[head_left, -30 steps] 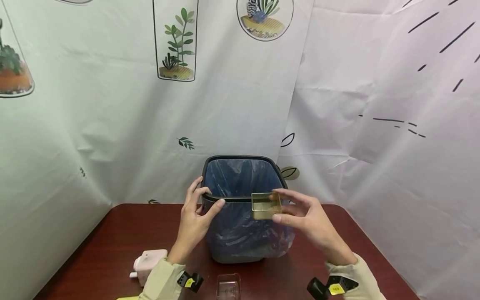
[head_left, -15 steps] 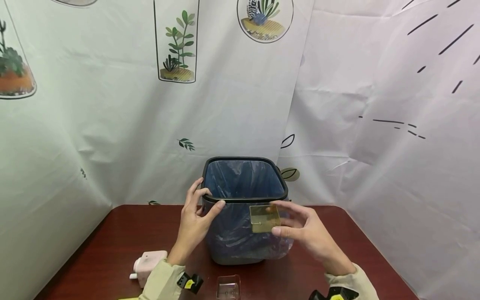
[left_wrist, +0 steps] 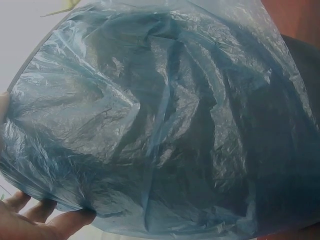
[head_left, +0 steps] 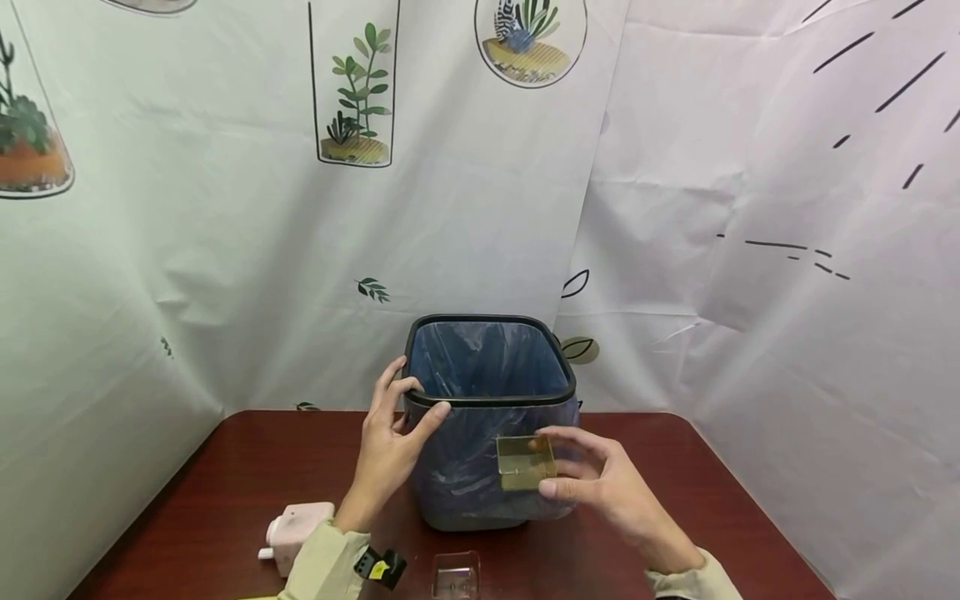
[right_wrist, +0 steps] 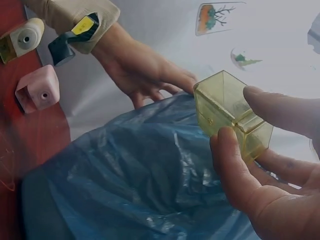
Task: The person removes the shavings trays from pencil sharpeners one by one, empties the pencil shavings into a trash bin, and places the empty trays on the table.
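My left hand (head_left: 390,450) grips the black rim at the near left corner of a wastebasket (head_left: 480,525), thumb in front and fingertips over the edge. A thin blue bag (left_wrist: 165,115) lines the wastebasket and hangs down over its outside. My right hand (head_left: 615,492) pinches a small see-through yellow plastic box (head_left: 520,475) between thumb and fingers. The box is in front of the bagged side, below the rim. In the right wrist view, thumb and fingertips press against the walls of the yellow box (right_wrist: 220,100).
On the dark red table (head_left: 247,475), a pink pencil sharpener (head_left: 300,529) lies beside my left forearm. A similar yellowish one (right_wrist: 27,37) shows in the right wrist view. A small clear plastic box (head_left: 456,573) sits in front of the wastebasket. White printed cloth (head_left: 262,275) hangs behind.
My right hand has lowered the yellow box from rim height to the middle of the wastebasket's front, moving slightly left. My left hand stays on the rim.
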{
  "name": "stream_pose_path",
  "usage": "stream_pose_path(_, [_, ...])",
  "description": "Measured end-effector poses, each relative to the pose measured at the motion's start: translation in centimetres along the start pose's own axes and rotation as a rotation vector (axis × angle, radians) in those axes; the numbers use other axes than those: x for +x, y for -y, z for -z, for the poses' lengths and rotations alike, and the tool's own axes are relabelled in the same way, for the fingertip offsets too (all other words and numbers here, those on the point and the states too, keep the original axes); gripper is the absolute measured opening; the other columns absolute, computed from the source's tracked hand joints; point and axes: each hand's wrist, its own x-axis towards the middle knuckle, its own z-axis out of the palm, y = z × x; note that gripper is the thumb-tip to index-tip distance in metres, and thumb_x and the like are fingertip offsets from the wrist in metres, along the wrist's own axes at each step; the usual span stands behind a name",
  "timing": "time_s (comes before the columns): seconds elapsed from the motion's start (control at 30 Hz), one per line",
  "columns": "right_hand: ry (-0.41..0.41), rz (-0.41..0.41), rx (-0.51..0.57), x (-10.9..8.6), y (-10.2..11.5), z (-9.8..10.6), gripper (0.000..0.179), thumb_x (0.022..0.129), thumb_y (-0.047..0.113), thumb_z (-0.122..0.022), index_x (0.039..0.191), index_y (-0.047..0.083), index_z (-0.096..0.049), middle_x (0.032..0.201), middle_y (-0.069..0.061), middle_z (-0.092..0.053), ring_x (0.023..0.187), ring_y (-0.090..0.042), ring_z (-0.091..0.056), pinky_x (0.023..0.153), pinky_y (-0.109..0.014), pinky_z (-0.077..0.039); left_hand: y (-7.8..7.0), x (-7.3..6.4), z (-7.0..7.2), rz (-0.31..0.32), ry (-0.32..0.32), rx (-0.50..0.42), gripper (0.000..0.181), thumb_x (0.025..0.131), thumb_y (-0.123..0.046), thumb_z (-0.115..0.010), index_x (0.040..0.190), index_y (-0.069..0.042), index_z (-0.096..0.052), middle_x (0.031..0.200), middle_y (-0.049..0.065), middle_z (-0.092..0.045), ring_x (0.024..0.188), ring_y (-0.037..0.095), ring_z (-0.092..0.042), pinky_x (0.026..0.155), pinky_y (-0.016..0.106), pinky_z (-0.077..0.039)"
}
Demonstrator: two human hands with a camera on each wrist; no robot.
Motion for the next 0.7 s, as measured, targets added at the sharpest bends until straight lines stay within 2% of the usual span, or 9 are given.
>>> stream_pose_path(0.17, [0.006,-0.015,0.019,-0.4,-0.8,-0.1,0.054,0.079,-0.009,-0.063,0.128,-0.009,-0.041,0.124,-0.017,-0.049,0.1,-0.032,-0.061,0.075,-0.033,-0.052,0.0,-0.1,0.0,0.001,0.0,-0.002,0.031,0.082,-0.011,-0.069,0.108,-0.012,-0.053,0.147,0.005,-0.025,0.115,0.031,-0.05,0.082,0.05,-0.048])
stream_pose_path(0.47, [0.007,-0.05,-0.034,-1.4,-2.5,0.1,0.053,0.079,-0.005,-0.065,0.126,-0.01,-0.041,0.123,-0.025,-0.047,0.097,-0.032,-0.062,0.078,-0.033,-0.051,0.4,0.0,0.0,-0.012,0.003,0.006,0.032,0.082,-0.011,-0.069,0.109,-0.012,-0.053,0.147,0.008,-0.025,0.113,0.032,-0.052,0.081,0.05,-0.048])
stream_pose_path(0.7, [0.029,-0.135,-0.028,-2.2,-3.9,0.4,0.052,0.08,-0.003,-0.065,0.126,-0.009,-0.042,0.124,-0.022,-0.047,0.097,-0.032,-0.061,0.077,-0.032,-0.051,3.2,0.4,-0.3,-0.02,0.003,0.004,0.032,0.082,-0.02,-0.07,0.109,-0.024,-0.053,0.148,-0.006,-0.024,0.115,0.025,-0.051,0.082,0.047,-0.049])
